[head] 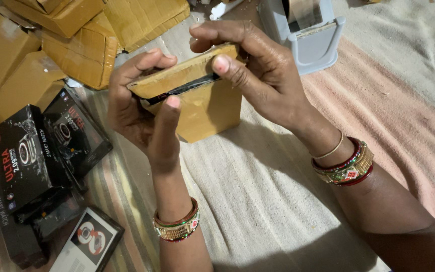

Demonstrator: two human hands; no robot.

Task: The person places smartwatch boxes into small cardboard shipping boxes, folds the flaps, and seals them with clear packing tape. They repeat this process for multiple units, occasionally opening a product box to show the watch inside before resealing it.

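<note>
A small brown cardboard carton [208, 108] stands upright on the striped cloth, its top open. A black box [182, 90] shows as a dark strip inside that opening. My left hand [142, 113] grips the carton's left end, thumb pressed against the front near the black strip. My right hand [258, 70] curls over the top right corner, with its thumb on the flap edge. Both wrists wear red, green and gold bangles.
Several black product boxes [41, 151] lie in a pile at the left. Flattened brown cartons [81, 45] are stacked at the top left. A grey tape dispenser [308, 35] stands behind the carton. The pale striped cloth [278, 201] covers the surface.
</note>
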